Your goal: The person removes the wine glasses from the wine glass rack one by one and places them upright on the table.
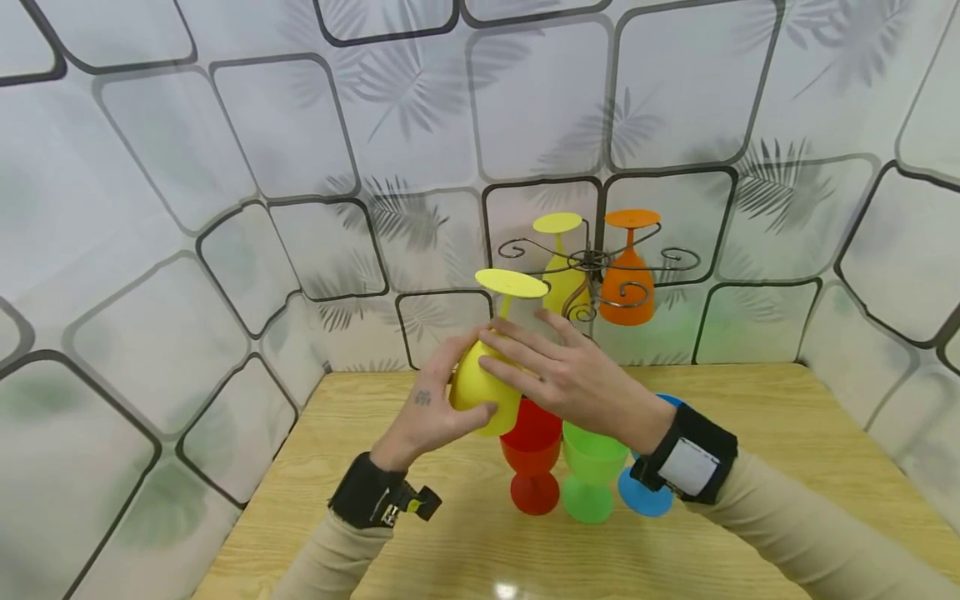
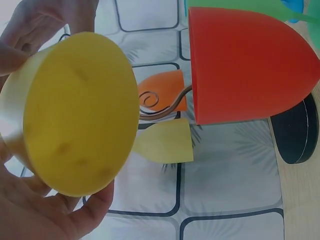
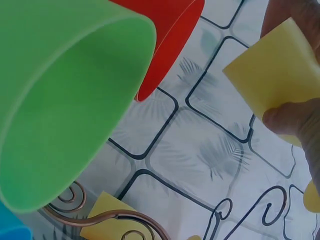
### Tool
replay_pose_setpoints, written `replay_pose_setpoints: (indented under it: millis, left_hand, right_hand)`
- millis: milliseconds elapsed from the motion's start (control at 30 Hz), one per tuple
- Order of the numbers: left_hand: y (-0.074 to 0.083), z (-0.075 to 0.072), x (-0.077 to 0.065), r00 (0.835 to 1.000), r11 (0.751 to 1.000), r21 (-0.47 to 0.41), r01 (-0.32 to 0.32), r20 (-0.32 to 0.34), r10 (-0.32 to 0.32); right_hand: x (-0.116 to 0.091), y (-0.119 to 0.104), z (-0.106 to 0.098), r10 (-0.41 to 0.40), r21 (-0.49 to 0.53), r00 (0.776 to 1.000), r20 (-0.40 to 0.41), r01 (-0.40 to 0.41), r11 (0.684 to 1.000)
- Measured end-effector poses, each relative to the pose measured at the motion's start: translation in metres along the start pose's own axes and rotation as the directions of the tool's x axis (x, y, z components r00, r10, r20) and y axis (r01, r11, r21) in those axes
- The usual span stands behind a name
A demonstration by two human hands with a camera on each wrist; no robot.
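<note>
A yellow plastic goblet (image 1: 480, 387) is held upside down above the table, its round foot uppermost. My left hand (image 1: 431, 408) grips its bowl, the thumb pressing near the rim, as the right wrist view also shows. My right hand (image 1: 581, 375) reaches across from the other side, its extended fingers resting on the bowl below the stem; its thumb is hidden. In the left wrist view the goblet's yellow opening (image 2: 82, 115) faces the camera. Just beyond the hands stands a scrolled metal rack (image 1: 592, 260) where another yellow goblet (image 1: 557, 271) and an orange goblet (image 1: 626, 287) hang upside down.
Upright on the wooden table (image 1: 420, 533) stand a red goblet (image 1: 532, 458), a green goblet (image 1: 591, 458) and a blue goblet (image 1: 647, 497), side by side under my right forearm. Patterned wall covering (image 1: 420, 125) encloses the table behind and at both sides.
</note>
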State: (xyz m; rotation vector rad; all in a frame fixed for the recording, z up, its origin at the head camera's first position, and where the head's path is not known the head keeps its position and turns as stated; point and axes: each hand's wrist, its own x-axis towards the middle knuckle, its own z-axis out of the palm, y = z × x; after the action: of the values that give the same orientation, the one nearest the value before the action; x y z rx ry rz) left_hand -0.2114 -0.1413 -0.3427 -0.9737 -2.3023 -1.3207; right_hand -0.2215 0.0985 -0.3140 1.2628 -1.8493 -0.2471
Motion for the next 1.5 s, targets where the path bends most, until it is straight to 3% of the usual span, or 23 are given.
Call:
replay_pose_setpoints:
  millis: [167,400,533,767,900,1100,1167,1233,1333,1433,1500]
  left_hand:
    - [0.003,0.0,-0.002,1.0,1.0,0.002,-0.026,0.012,0.026]
    - [0.015,-0.002,-0.004,0.992,0.995,-0.015,-0.096,-0.081,0.094]
    - [0.022,-0.004,-0.005,0.979,0.987,-0.017,-0.159,-0.135,0.155]
    - [0.036,-0.002,-0.007,0.941,0.968,-0.012,-0.252,-0.238,0.242]
    - [0.045,0.003,-0.008,0.9,0.949,0.004,-0.314,-0.319,0.299]
    - [0.053,0.01,-0.003,0.773,0.878,0.102,-0.469,-0.433,0.463]
    - [0.056,0.011,-0.002,0.748,0.859,0.114,-0.5,-0.444,0.494]
    - [0.059,0.012,-0.002,0.737,0.847,0.106,-0.521,-0.444,0.509]
    - [0.062,0.012,-0.003,0.741,0.843,0.072,-0.533,-0.442,0.506]
    - [0.066,0.012,-0.005,0.749,0.842,0.035,-0.538,-0.437,0.497]
    - [0.068,0.012,-0.005,0.753,0.842,0.019,-0.54,-0.436,0.493]
  right_hand:
    - [-0.003,0.003,-0.006,-0.008,-0.012,1.0,-0.021,0.008,1.0]
    - [-0.007,0.002,-0.014,0.047,0.001,0.993,-0.107,-0.047,0.999]
    - [-0.006,0.001,-0.017,0.096,0.046,0.977,-0.192,-0.089,0.995]
    - [-0.004,-0.003,-0.022,0.219,0.225,0.934,-0.281,-0.158,0.962]
    - [-0.002,-0.004,-0.025,0.257,0.284,0.903,-0.343,-0.161,0.945]
    - [0.002,-0.007,-0.036,0.302,0.344,0.874,-0.381,-0.169,0.924]
    - [0.002,-0.009,-0.042,0.324,0.37,0.87,-0.37,-0.182,0.911]
    - [0.001,-0.012,-0.047,0.358,0.408,0.866,-0.348,-0.204,0.89]
    - [-0.001,-0.018,-0.054,0.426,0.499,0.857,-0.292,-0.243,0.832]
    - [-0.003,-0.025,-0.06,0.502,0.624,0.839,-0.208,-0.281,0.729]
    - [-0.005,-0.031,-0.065,0.547,0.707,0.826,-0.134,-0.307,0.637]
